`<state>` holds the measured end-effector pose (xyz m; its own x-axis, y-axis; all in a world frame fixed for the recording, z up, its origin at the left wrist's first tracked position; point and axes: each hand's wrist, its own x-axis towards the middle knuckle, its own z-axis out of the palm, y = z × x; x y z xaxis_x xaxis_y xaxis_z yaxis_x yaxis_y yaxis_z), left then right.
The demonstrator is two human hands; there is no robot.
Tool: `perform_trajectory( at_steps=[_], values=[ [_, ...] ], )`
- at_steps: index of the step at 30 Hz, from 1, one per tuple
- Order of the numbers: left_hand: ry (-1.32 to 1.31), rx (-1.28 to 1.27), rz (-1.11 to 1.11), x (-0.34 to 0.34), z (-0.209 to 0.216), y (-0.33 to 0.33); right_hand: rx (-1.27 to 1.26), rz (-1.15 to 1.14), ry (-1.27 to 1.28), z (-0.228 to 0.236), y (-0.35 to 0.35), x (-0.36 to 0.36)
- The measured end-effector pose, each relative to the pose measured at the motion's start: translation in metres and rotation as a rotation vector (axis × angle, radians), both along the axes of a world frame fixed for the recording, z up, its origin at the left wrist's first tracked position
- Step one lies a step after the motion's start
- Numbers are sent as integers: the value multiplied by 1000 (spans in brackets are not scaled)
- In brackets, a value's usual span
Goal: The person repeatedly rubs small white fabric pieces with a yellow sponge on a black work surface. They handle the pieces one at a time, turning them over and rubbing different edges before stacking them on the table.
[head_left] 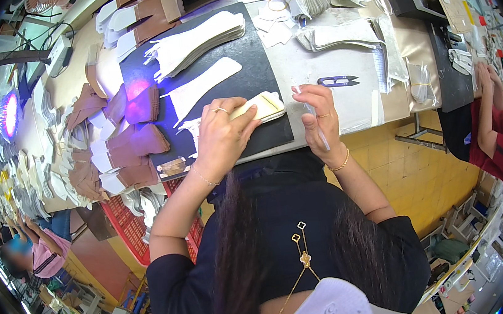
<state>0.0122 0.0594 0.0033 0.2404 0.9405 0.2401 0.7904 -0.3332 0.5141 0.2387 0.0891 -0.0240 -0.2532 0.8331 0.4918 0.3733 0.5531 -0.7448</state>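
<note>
Worker's L hand [224, 132] is bent over the small cream stack [269, 104], fingers close together and touching its top; can't tell whether the thumb pinches the near edge or just rests by it. That stack sits near the front edge of the black mat [263, 72], directly ahead of the worker's body. R hand [321, 115] is approx. half open, just right of the stack, palm turned toward it, fingers bent, w/ a thin white stick [322, 138] held across the palm betw. thumb & fingers; the stick is apart from the stack. Single white piece [206, 89] lies flat on the mat beyond L hand, & a bigger white pile [204, 41] lies past that. Dark snips [338, 81] lie on the table [354, 105] just beyond R hand, nothing gripping them. Brown pieces [146, 104] overlap the mat's L side, near a glowing lamp [8, 115]. Co-worker in red [501, 141] is well off to the R, arms at the benchtop.
</note>
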Motion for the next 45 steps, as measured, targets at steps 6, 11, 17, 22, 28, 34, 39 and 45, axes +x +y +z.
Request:
perform_trajectory(
  at_steps=[6, 11, 17, 22, 28, 34, 39, 45],
  values=[
    [25, 11, -31, 1, -1, 2, 9, 88, 31, 9, 13, -14],
    [30, 24, -40, 1, 1, 2, 72, 96, -66, 9, 23, -29],
    [29, 12, -37, 1, 0, 1, 62, 143, -181, 14, 25, -22],
    [15, 4, -71, 2, -2, 2, 15, 141, -176, 19, 15, -16],
    [13, 10, -62, 1, -2, 1, -29, 108, -116, 15, 19, -21],
    [-28, -4, -20, -2, -1, -2, -238, 26, -46, 18, 14, -12],
    [-31, -1, -21, -3, -1, -2, -301, 43, 11, 18, 11, -10],
    [-38, -19, -22, -2, -2, -1, -353, 30, 53, 17, 7, -12]
  ],
)
